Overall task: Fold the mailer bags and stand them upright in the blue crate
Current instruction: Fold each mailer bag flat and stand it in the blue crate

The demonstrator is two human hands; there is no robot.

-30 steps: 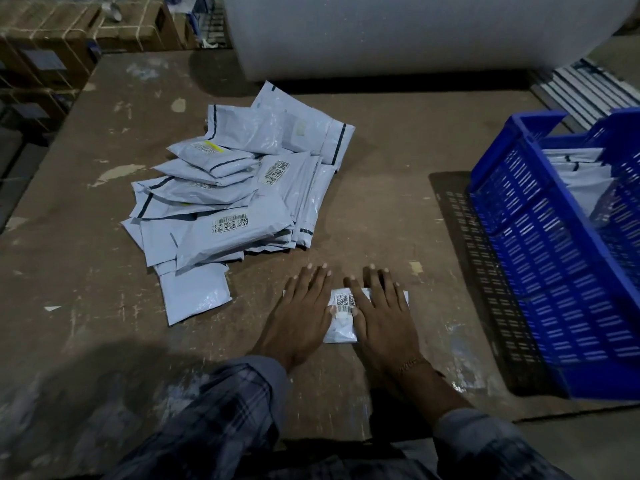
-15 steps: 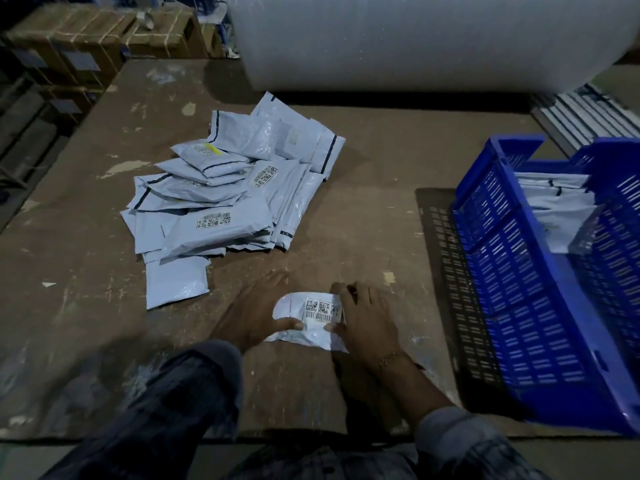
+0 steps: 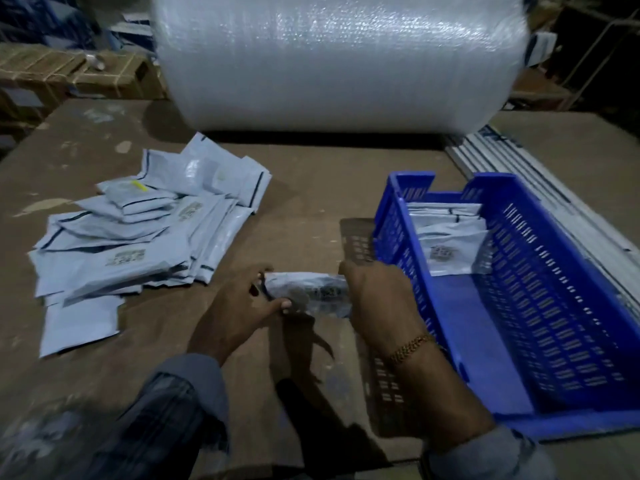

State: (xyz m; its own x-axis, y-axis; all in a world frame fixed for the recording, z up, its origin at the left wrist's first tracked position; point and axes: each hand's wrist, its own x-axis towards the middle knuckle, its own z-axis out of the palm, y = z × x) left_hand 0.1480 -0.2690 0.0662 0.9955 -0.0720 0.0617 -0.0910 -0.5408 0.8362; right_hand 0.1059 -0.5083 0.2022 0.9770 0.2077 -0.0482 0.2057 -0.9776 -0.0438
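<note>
Both hands, the left hand (image 3: 239,306) and right hand (image 3: 377,299), pinch the ends of a folded mailer bag (image 3: 308,296) lifted just beside the blue crate (image 3: 398,237), seemingly mid-transfer; next it needs standing upright against the bags inside.

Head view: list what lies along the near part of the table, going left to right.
pile of mailer bags → left hand → folded bag held between both hands → right hand → blue crate
</note>
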